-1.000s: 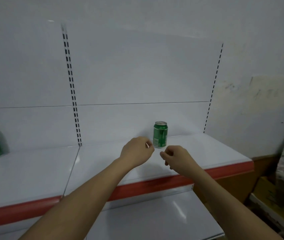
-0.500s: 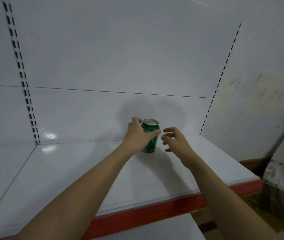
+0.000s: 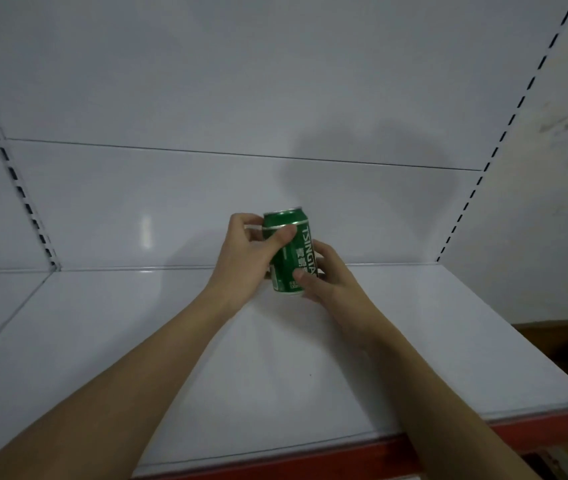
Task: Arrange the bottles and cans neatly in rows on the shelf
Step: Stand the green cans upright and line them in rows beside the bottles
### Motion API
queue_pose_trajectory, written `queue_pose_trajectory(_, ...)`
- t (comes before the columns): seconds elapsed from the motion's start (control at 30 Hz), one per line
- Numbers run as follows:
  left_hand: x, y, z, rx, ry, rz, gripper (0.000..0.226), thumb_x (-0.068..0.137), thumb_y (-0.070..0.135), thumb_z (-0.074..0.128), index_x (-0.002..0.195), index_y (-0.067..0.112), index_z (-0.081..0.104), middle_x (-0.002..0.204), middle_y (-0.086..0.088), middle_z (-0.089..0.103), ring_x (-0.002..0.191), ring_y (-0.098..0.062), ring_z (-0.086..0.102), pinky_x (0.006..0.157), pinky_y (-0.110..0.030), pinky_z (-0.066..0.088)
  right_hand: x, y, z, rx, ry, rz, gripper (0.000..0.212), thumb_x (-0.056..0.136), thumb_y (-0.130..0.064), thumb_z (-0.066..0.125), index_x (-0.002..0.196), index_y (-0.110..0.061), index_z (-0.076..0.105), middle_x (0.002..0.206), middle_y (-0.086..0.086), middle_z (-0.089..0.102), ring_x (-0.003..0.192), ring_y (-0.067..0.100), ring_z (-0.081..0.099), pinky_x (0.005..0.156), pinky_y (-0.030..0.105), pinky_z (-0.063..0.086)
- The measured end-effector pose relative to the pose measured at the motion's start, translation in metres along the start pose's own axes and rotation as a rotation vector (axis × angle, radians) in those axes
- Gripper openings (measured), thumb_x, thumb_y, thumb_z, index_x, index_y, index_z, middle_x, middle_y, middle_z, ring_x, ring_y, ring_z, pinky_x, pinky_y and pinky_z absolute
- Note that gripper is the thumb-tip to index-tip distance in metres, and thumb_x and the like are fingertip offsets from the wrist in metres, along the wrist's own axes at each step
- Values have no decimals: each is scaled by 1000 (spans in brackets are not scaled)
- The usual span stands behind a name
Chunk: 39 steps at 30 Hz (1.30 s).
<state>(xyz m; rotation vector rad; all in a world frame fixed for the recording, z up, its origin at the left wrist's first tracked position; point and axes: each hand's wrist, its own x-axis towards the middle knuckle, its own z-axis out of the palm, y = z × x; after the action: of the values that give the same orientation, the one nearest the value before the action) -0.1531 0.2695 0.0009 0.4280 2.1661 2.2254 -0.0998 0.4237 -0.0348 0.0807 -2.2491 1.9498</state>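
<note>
The white shelf [image 3: 396, 341] fills the lower half of the view, its red front edge running along the bottom from 6 to 4 o'clock. No other bottles or cans show on it, so a row has yet to be started, as far as this view tells.

The left hand [image 3: 244, 261] grips the upper part of the can, thumb across the front near the top band and fingers [image 3: 244, 221] curled round the far side. The right hand [image 3: 327, 275] holds the lower part from 3 o'clock, its thumb pressed on the label near the base. Both sets of fingers are clamped on the can.

The green can [image 3: 291, 252] sits near the centre of the view, towards the back of the shelf. Its long axis is near upright, the top leaning slightly toward 11 o'clock, the lid end up. The printed name faces the viewer and toward 3 o'clock. Whether its base touches the shelf I cannot tell.

To do this step well, I judge it best to set the base flat, square the can upright, turn the label fully forward, then let go one hand at a time.
</note>
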Motion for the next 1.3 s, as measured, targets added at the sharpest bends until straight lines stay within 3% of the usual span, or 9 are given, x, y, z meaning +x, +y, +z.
queue_pose_trajectory(0.13, -1, 7, -9, -93, 15, 41, 35, 96, 32, 62, 121, 16, 45, 108, -5, 69, 92, -20, 71, 64, -26, 58, 0, -4, 8, 233, -118, 30, 71, 90, -35, 70, 149, -35, 31, 136, 5, 61, 122, 21, 63, 101, 44, 53)
queue_pose_trajectory(0.23, -3, 4, -12, -72, 2, 47, 28, 98, 34, 57, 121, 19, 48, 105, -3, 71, 91, -18, 71, 65, -24, 57, -3, -5, 12, 282, -149, -1, 68, 87, -34, 66, 147, -34, 34, 132, 10, 64, 120, 25, 65, 100, 42, 53)
queue_pose_trajectory(0.4, -8, 4, -6, -28, -53, 34, 31, 101, 36, 51, 128, 22, 51, 111, -5, 70, 93, -16, 71, 65, -23, 58, -8, -4, 10, 244, -79, -32, 65, 81, -38, 73, 139, -37, 44, 126, 15, 65, 114, 26, 68, 93, 40, 57)
queue_pose_trajectory(0.53, -17, 16, -3, 4, -86, 20, 37, 98, 39, 57, 132, 25, 51, 114, -3, 69, 96, -14, 71, 64, -25, 59, -14, -10, 8, 245, -47, -65, 57, 87, -28, 74, 136, -38, 47, 125, 13, 64, 115, 25, 67, 90, 40, 59)
queue_pose_trajectory(0.63, -24, 31, -4, 58, -84, 58, 39, 93, 38, 63, 129, 28, 52, 115, -1, 68, 93, -9, 71, 63, -26, 59, -19, -14, 8, 252, -85, -88, 58, 88, -22, 76, 135, -39, 49, 127, 11, 63, 120, 25, 63, 90, 39, 59)
queue_pose_trajectory(0.83, -54, 50, -15, 113, -18, 82, 41, 92, 34, 67, 129, 23, 53, 118, 0, 66, 103, -15, 68, 67, -25, 59, -29, -24, 13, 225, -198, -81, 54, 89, -20, 74, 135, -36, 49, 124, 7, 65, 114, 21, 66, 100, 45, 54)
queue_pose_trajectory(1.03, -90, 65, -44, 169, 44, 89, 42, 91, 31, 68, 130, 27, 54, 121, 1, 64, 104, -12, 67, 70, -26, 60, -45, -48, 42, 99, -246, -122, 51, 90, -28, 73, 134, -32, 47, 122, -3, 64, 108, 13, 67, 96, 36, 55)
queue_pose_trajectory(1.2, -113, 81, -78, 142, 88, 128, 37, 91, 28, 69, 126, 27, 56, 118, 2, 65, 95, -7, 70, 68, -23, 58, -59, -64, 77, 71, -299, -148, 59, 88, -35, 75, 138, -36, 43, 125, -7, 61, 111, 11, 65, 101, 41, 53)
queue_pose_trajectory(1.3, -125, 92, -109, 146, 113, 150, 38, 92, 29, 68, 127, 29, 54, 120, 3, 64, 100, -9, 68, 68, -23, 58, -68, -78, 103, 1, -340, -149, 61, 89, -35, 74, 139, -37, 40, 125, -9, 59, 109, 10, 65, 100, 40, 53)
